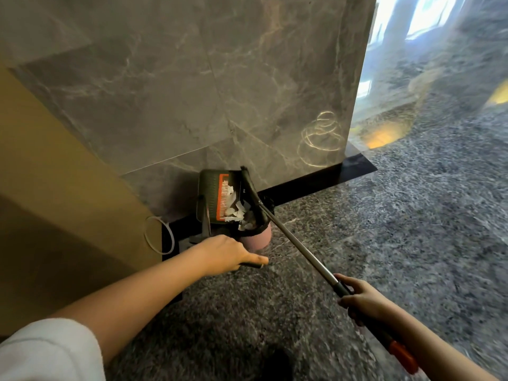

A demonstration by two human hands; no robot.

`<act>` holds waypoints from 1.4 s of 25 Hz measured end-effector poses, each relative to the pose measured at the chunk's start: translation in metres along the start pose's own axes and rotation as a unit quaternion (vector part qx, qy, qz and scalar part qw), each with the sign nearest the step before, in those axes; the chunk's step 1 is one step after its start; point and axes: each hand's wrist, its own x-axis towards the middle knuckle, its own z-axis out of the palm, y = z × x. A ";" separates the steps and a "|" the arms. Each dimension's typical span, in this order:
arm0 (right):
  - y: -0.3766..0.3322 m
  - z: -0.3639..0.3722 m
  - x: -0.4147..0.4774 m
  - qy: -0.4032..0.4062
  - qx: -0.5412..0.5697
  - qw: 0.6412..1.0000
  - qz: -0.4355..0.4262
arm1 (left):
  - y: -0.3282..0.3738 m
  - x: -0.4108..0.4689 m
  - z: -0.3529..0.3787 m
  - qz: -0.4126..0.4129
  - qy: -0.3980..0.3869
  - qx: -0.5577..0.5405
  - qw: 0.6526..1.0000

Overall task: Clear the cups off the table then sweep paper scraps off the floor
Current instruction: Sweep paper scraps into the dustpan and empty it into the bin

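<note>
White paper scraps (236, 209) | dark-green plastic dustpan (210, 193) tipped over pink bin (258, 239) so I can dump 'em | left hand (231, 251) grips its handle, right hand (362, 298) grips silver broom pole (302, 251)

The dark green dustpan (210, 193) stood tipped up on end at the foot of the marble wall (220, 92), with its orange comb (223, 196) showing. White paper scraps (236, 209) were bunched against the comb and spilled down toward the pink, black-lined bin (258, 239) just beneath. The broom (299, 248) lay with its black head across the pan's mouth. Its metal pole slanted down to the right and ended in an orange grip (402, 356).
</note>
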 end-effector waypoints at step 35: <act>0.003 -0.005 -0.017 0.007 0.053 0.999 -0.010 | -0.011 -0.008 0.009 -0.043 0.025 -0.056 0.997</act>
